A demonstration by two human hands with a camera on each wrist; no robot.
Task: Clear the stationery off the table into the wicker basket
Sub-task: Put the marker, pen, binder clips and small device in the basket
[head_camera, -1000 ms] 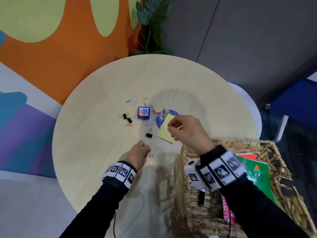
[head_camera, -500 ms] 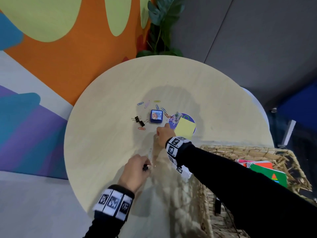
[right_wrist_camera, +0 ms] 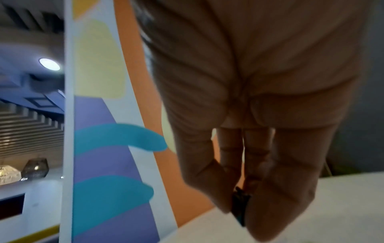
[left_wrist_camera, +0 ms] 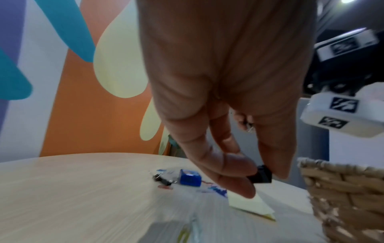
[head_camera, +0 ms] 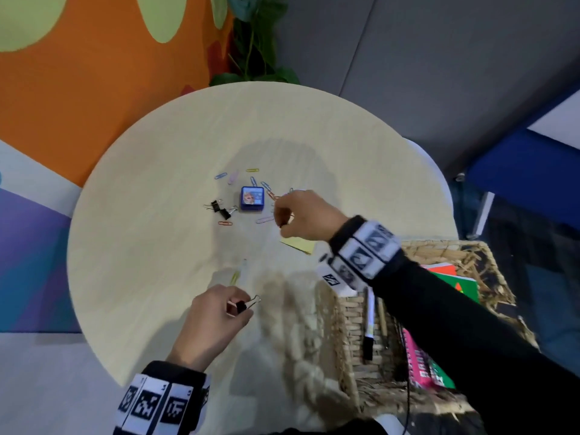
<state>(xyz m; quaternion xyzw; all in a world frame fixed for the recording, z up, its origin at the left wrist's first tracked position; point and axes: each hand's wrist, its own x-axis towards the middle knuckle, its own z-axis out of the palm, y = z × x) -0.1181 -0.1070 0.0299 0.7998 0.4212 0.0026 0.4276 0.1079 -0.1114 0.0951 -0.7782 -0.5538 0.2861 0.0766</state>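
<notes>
- While the wicker basket [head_camera: 351, 312] sits at the table's [head_camera: 150, 233] near right edge, both hands work just beyond its rim, each carrying a small item.
- Left hand [head_camera: 216, 318]: thumb and fingers curled, pinching a black binder clip [head_camera: 243, 306] by its body, just left of the basket. Judged: gripped at the body so the wire arms stay free.
- Clip's long axis runs toward the basket; its silver wire loop points at the rim, black body back in the fingers.
- Right hand [head_camera: 301, 215]: beyond the basket's far-left corner, fingertips pinched on something small and dark [right_wrist_camera: 239, 203]; likely another clip, too blurred to confirm.
- Yellow sticky pad [head_camera: 298, 244] lies flat under that hand, one corner aimed at the basket.
- Farther from the basket: blue square box [head_camera: 252, 198], two more black clips [head_camera: 219, 208], scattered paper clips [head_camera: 226, 223].
- A marker [head_camera: 369, 321] and notebooks [head_camera: 452, 281] are in the basket already.
</notes>
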